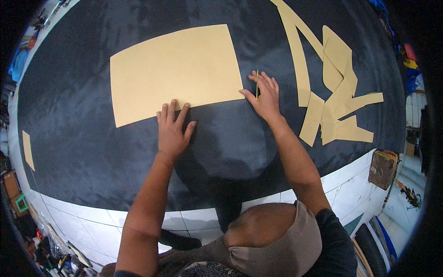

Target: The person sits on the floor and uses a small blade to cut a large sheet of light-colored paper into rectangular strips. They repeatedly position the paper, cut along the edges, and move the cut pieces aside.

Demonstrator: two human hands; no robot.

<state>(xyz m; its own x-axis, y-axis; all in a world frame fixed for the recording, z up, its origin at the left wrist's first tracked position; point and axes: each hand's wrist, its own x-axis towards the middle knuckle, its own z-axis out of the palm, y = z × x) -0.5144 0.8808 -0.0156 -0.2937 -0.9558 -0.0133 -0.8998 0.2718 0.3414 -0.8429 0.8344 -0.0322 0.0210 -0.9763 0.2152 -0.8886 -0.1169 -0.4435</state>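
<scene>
A large tan card sheet (173, 69) lies flat on a wide sheet of black material (92, 171). My left hand (172, 131) rests with spread fingers, their tips on the card's near edge. At the card's near right corner is my right hand (265, 96), its thumb at that corner. A slim yellow pointed stick (257, 85), like a pencil or pen refill, is held upright between the thumb and fingers of that hand. Its exact kind is too small to tell.
Several tan card cutouts (339, 104) lie overlapping on the right, beside a long curved card strip (299, 60). A small card strip (28, 150) sits at the far left. White tiles (198, 219) show along the near edge; a worn brown block (383, 169) stands at the lower right.
</scene>
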